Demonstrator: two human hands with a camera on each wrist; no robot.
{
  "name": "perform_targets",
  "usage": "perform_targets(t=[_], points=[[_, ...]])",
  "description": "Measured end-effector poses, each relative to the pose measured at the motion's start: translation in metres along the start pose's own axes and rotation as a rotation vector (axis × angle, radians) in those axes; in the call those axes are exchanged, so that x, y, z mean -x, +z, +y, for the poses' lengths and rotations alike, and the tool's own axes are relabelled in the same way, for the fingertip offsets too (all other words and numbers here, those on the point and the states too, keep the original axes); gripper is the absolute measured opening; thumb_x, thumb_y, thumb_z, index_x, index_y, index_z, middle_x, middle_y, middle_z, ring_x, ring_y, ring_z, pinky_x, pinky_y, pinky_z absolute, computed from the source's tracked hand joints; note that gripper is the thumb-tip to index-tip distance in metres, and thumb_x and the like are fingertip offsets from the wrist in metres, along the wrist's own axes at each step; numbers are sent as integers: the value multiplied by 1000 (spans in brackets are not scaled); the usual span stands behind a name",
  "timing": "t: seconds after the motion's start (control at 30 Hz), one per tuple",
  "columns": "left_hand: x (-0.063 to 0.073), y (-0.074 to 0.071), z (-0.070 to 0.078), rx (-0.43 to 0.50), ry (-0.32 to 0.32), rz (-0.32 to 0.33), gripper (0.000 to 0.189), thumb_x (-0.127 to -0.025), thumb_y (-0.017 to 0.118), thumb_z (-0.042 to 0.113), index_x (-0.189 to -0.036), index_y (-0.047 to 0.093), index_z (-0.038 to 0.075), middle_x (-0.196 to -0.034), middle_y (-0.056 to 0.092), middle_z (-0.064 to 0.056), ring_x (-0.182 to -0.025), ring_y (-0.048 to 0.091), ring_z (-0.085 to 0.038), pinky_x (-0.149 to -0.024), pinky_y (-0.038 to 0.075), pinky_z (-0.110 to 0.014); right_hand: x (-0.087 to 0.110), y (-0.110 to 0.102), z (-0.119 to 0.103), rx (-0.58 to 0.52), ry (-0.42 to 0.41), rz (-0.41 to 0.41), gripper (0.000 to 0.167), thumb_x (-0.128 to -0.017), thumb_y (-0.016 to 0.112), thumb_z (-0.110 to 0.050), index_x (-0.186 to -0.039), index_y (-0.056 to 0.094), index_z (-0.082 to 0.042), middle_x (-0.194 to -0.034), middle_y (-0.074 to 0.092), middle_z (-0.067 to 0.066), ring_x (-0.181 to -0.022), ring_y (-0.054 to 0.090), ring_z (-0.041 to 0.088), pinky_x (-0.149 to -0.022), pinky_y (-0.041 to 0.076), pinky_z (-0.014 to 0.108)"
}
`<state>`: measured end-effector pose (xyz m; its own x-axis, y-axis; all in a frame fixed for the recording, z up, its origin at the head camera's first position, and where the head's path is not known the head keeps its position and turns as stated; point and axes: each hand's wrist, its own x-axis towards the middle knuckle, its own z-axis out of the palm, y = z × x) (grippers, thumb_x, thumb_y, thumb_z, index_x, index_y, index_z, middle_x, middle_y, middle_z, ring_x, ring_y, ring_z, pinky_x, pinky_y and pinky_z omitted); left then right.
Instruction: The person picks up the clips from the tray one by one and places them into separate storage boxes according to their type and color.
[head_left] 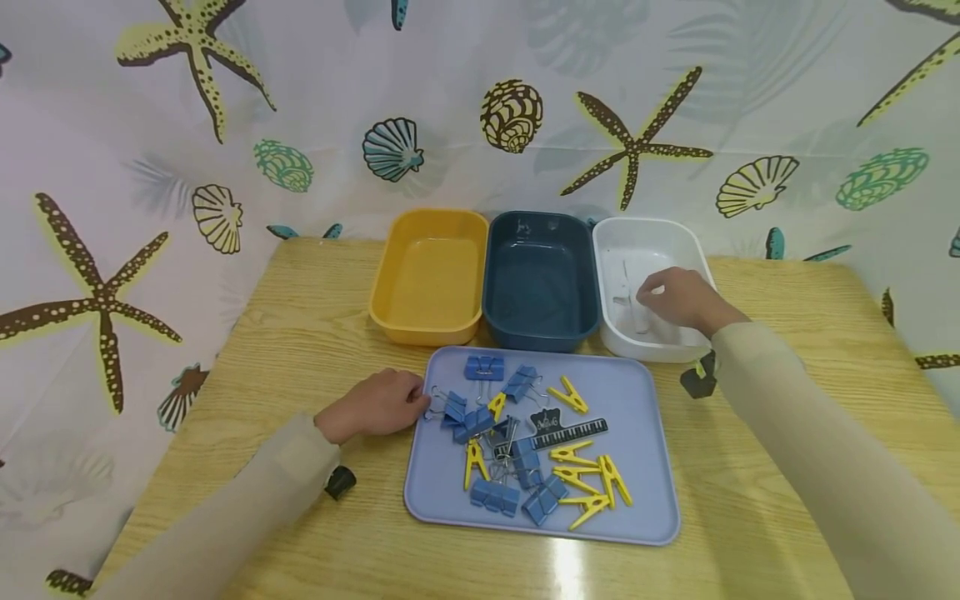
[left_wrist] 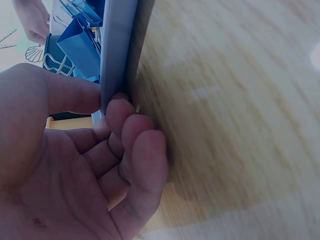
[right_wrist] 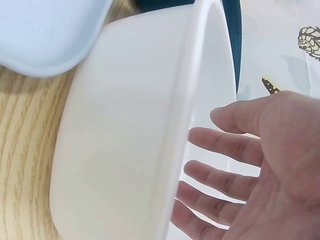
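My left hand (head_left: 381, 403) pinches the left rim of a lavender tray (head_left: 637, 392). In the left wrist view its thumb lies over the rim, with the curled fingers below the outer edge. Blue binder clips (head_left: 495, 497), yellow clothespins (head_left: 611, 481) and a black piano-keyboard clip (head_left: 573, 434) lie mixed on the tray. My right hand (head_left: 681, 298) is over the white bin (head_left: 652, 350), its fingers (right_wrist: 220, 141) loosely spread inside the rim with nothing held. Beside that hand, a thin pale shape (head_left: 638, 318) shows on the bin's floor; its kind is unclear.
A yellow bin (head_left: 431, 287) and a dark blue bin (head_left: 542, 292) stand left of the white one, side by side behind the tray. The wooden table (head_left: 322, 292) ends at a shell-patterned cloth (head_left: 450, 83) at the back.
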<state>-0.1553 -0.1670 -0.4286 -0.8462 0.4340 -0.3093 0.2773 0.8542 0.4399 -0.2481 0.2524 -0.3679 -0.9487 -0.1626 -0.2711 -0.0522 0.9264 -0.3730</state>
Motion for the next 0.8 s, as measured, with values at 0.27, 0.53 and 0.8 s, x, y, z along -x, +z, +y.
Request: perform_targets(t=[0.27, 0.53, 0.8], points=[[-2, 1, 0, 0, -13, -11, 35, -96, 50, 27, -64, 47, 14, -59, 43, 2, -53, 44, -14, -52, 32, -26, 9, -2, -1, -35, -6, 13, 42, -99, 48, -27, -124, 56, 5, -130, 54, 29, -122, 48, 44, -104, 36, 60], [-1, 0, 1, -5, 6, -9, 35, -96, 50, 26, -63, 46, 15, -57, 42, 2, -52, 43, -13, -52, 31, -25, 16, -1, 2, -62, 34, 1, 43, -99, 47, -31, -127, 55, 2, -129, 55, 26, -121, 50, 43, -102, 38, 61], [0, 0, 1, 0, 21, 10, 35, -95, 50, 23, -62, 45, 15, -58, 41, 2, -52, 42, -13, -52, 31, -25, 25, 0, 9, -54, 11, 12, 45, -99, 47, -33, -123, 58, 3, -126, 57, 28, -115, 53, 43, -98, 41, 61]])
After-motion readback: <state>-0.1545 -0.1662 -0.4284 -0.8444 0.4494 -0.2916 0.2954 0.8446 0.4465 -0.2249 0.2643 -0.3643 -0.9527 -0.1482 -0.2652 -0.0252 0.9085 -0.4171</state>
